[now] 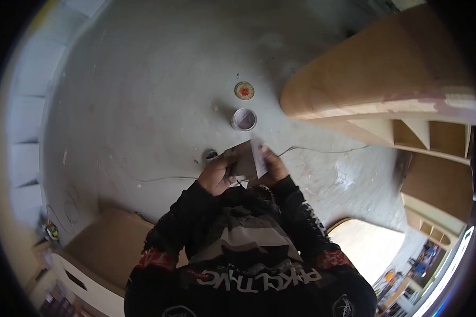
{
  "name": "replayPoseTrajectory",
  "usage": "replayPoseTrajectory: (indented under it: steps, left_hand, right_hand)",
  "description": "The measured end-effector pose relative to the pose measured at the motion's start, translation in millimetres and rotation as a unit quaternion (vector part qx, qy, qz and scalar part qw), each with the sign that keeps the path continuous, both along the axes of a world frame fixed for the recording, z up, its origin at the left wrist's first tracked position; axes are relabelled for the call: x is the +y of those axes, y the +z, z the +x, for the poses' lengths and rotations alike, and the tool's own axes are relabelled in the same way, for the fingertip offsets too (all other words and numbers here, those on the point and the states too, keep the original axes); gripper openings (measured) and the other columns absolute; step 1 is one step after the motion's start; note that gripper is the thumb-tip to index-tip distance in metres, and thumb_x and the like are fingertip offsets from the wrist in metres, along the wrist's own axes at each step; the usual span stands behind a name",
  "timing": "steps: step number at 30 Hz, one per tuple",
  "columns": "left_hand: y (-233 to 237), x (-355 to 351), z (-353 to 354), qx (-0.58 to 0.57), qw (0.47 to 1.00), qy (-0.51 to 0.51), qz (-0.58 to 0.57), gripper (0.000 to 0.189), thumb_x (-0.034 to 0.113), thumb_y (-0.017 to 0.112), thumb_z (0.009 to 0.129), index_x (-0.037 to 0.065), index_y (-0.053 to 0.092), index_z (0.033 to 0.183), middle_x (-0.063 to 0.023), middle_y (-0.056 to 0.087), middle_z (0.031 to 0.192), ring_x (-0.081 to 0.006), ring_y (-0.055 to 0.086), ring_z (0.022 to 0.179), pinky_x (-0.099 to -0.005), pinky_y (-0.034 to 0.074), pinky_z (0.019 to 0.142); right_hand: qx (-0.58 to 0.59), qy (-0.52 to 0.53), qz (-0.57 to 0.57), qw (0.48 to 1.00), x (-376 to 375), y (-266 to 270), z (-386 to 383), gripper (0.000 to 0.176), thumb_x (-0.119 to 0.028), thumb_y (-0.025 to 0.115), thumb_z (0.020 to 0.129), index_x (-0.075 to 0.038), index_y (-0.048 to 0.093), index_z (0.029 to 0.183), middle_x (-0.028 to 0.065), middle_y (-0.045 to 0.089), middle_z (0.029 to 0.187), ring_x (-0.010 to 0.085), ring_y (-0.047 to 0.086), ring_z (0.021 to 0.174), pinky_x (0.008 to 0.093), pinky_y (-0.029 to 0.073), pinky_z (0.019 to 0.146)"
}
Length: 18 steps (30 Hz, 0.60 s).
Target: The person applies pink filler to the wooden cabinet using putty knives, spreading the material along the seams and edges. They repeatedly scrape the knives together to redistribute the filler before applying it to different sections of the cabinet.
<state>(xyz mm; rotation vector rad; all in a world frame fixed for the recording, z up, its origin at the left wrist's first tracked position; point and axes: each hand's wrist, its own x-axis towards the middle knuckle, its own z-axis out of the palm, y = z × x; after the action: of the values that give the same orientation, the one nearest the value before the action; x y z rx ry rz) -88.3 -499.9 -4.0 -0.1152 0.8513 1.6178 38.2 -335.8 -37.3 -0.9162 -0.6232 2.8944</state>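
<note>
Scuffed floor (158,105), curved wooden unit (365,68), open tin (244,120), flat piece (243,159) held

The grey, scuffed floor (143,105) carries an open round tub (244,120) of greyish matter, a red-marked round lid (244,91) just beyond it, a small, indistinct dark object (211,154) nearer the wearer, a thin cord (328,152), and, at right, a large curved wooden unit (365,63).

A single head view looks steeply down from the person, the shirt (254,285) nearest below it, the left hand (214,175) and right hand (276,166) a little farther off. Its wide, round-edged field bends the floor (137,100) out to the far side.
</note>
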Motion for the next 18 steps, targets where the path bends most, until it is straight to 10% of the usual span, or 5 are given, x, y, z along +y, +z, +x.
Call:
replayPoseTrajectory:
  steps: [4, 9, 10, 13, 18]
  left_hand:
    - [6, 44, -6, -0.013, 0.995, 0.064, -0.072, 0.028, 0.027, 0.057, 0.098, 0.010, 0.055, 0.121, 0.0028, 0.058, 0.101, -0.0042, 0.053, 0.096, -0.0193, 0.040, 0.058]
    - [-15, 88, -9, 0.299, 0.926, 0.114, -0.199, 0.034, 0.032, 0.062, 0.096, 0.008, 0.056, 0.119, 0.0001, 0.061, 0.101, -0.0087, 0.057, 0.081, -0.0260, 0.046, 0.069]
    - [-32, 97, -5, 0.301, 0.919, 0.126, -0.222, 0.033, 0.032, 0.062, 0.095, 0.007, 0.058, 0.116, 0.0005, 0.062, 0.097, -0.0076, 0.056, 0.079, -0.0251, 0.046, 0.066]
    - [-87, 118, 14, 0.318, 0.898, 0.122, -0.277, 0.030, 0.031, 0.062, 0.095, 0.005, 0.062, 0.109, 0.0008, 0.062, 0.090, -0.0057, 0.055, 0.073, -0.0238, 0.047, 0.061]
    - [-120, 116, 24, 0.252, 0.930, 0.032, -0.267, 0.030, 0.026, 0.062, 0.094, 0.002, 0.062, 0.111, -0.0015, 0.064, 0.092, -0.0098, 0.058, 0.082, -0.0271, 0.049, 0.072]
  right_hand:
    - [-0.079, 0.175, 0.234, 0.953, 60, -62, 47, 0.035, -0.029, 0.068, 0.090, -0.005, 0.061, 0.115, 0.0055, 0.066, 0.114, 0.0177, 0.064, 0.100, 0.0317, 0.053, 0.080]
    - [-0.275, 0.195, 0.592, 0.732, 109, -50, 78, 0.028, -0.016, 0.067, 0.087, -0.005, 0.063, 0.113, 0.0174, 0.064, 0.110, 0.0273, 0.065, 0.095, 0.0379, 0.054, 0.072]
    - [-0.111, 0.113, 0.807, 0.569, 105, -33, 73, 0.029, -0.011, 0.067, 0.079, -0.006, 0.065, 0.108, 0.0139, 0.066, 0.109, 0.0284, 0.064, 0.086, 0.0380, 0.054, 0.068]
    - [0.120, 0.094, 0.810, 0.566, 120, -30, 67, 0.041, -0.010, 0.067, 0.071, -0.008, 0.066, 0.111, 0.0122, 0.066, 0.111, 0.0265, 0.063, 0.082, 0.0373, 0.053, 0.069]
    - [0.086, 0.221, 0.820, 0.521, 146, -107, 69, 0.051, -0.015, 0.065, 0.071, -0.011, 0.064, 0.122, 0.0086, 0.067, 0.111, 0.0276, 0.062, 0.089, 0.0368, 0.051, 0.079]
